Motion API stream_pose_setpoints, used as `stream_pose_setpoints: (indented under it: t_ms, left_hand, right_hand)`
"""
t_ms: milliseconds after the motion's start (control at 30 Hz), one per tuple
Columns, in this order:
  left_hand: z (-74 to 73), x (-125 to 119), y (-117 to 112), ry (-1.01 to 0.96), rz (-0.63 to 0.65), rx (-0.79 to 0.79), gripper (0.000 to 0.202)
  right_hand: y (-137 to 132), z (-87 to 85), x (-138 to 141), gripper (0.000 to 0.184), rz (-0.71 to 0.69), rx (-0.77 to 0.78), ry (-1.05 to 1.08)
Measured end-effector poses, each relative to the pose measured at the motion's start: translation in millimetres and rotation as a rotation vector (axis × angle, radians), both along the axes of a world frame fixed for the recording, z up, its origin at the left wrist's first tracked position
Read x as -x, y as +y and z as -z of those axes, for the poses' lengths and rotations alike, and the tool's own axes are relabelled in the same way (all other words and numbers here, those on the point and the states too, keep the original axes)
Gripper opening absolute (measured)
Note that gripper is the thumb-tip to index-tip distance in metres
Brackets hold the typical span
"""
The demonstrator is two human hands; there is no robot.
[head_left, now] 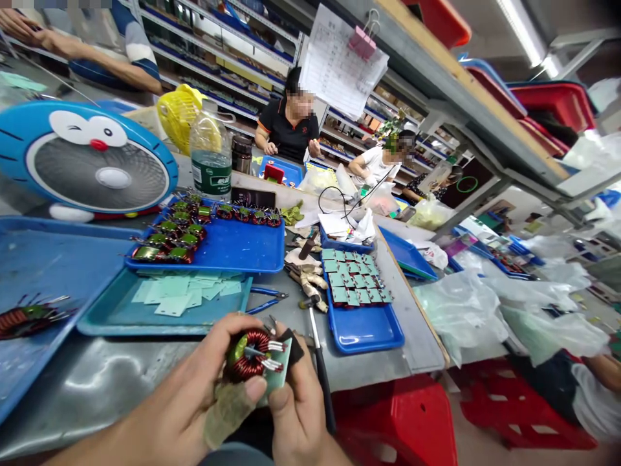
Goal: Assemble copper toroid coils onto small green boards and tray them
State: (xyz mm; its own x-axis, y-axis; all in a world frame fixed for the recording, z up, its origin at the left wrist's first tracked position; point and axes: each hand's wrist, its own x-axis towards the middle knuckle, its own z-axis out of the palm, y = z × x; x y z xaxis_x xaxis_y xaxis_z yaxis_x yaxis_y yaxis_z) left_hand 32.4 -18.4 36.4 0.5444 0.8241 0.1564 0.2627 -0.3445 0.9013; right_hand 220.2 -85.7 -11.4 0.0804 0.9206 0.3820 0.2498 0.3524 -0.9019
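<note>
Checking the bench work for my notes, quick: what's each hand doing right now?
Left hand: closed, holding a copper coil.
Right hand: closed, holding the green card under that coil.

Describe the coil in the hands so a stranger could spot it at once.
Over the metal workbench's near edge, the left hand and right hand hold one copper toroid coil. Unlike those in the blue tray, it is lifted against a pale green card.
</note>
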Motion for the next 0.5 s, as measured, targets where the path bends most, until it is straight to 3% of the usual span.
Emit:
stream_pose_setpoints:
  t_ms: [133, 200, 300, 500]
  left_hand:
    - [7.5, 7, 6, 0.106, 0.06, -0.324, 0.059]
    - [12.3, 7, 6, 0.136, 0.06, -0.413, 0.059]
    - [12.6, 2, 1, 0.091, 0.085, -0.434, 0.053]
    - [-5.0, -12, -8, -0.032, 0.138, -0.387, 0.034]
  right_hand:
    - [-8, 7.8, 2, 0.065, 0.075, -0.03, -0.036]
    - [-10, 7.7, 4, 0.062, 0.117, -0.02, -0.002]
    - [-8, 1.4, 9, 0.058, 0.093, -0.017, 0.152]
    - [-3, -15.1, 14, 0.056, -0.148, 0.088, 0.661]
